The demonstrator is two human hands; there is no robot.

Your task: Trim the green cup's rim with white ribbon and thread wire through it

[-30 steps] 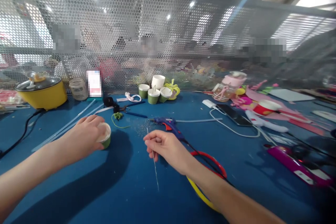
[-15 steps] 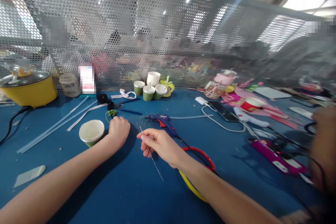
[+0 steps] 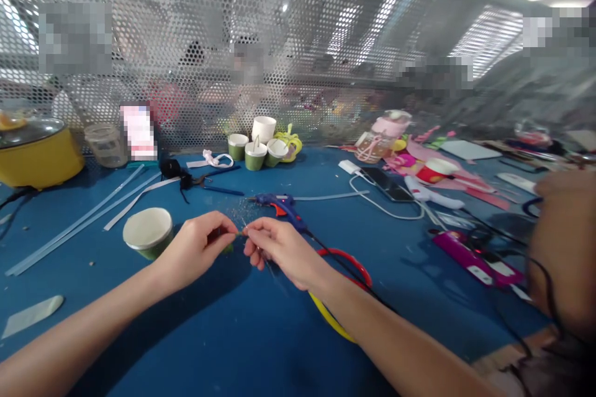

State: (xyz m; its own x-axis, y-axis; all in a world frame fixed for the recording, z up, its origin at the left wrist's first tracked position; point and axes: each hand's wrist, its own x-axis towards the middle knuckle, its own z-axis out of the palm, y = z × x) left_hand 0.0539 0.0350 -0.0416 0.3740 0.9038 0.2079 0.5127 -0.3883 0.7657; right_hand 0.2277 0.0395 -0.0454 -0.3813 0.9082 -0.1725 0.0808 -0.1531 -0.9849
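Observation:
My left hand [image 3: 205, 245] is pinched on the end of a piece of green yarn, and a bit of the green yarn [image 3: 228, 249] hangs below its fingers. Facing it, my right hand [image 3: 274, 245] is closed on a thin silvery wire [image 3: 244, 222], whose lower end trails under the palm. The fingertips of both hands almost meet above the blue table [image 3: 223, 341]. Left of my left hand stands a green paper cup [image 3: 148, 229] with a white inside. A blue glue gun [image 3: 284, 208] lies just beyond my right hand.
Several small green-and-white cups [image 3: 256, 155] stand by the perforated screen [image 3: 279, 31]. Pliers [image 3: 218, 175] and black yarn [image 3: 172, 169] lie left of centre. A red and yellow ring [image 3: 335, 322] sits under my right forearm. A purple power strip [image 3: 475, 260] and another person's arm [image 3: 559, 248] are at right.
My left hand has lifted the green yarn off the table and brought it right, to my right hand's fingertips. My right hand still holds the wire. The view has shifted slightly.

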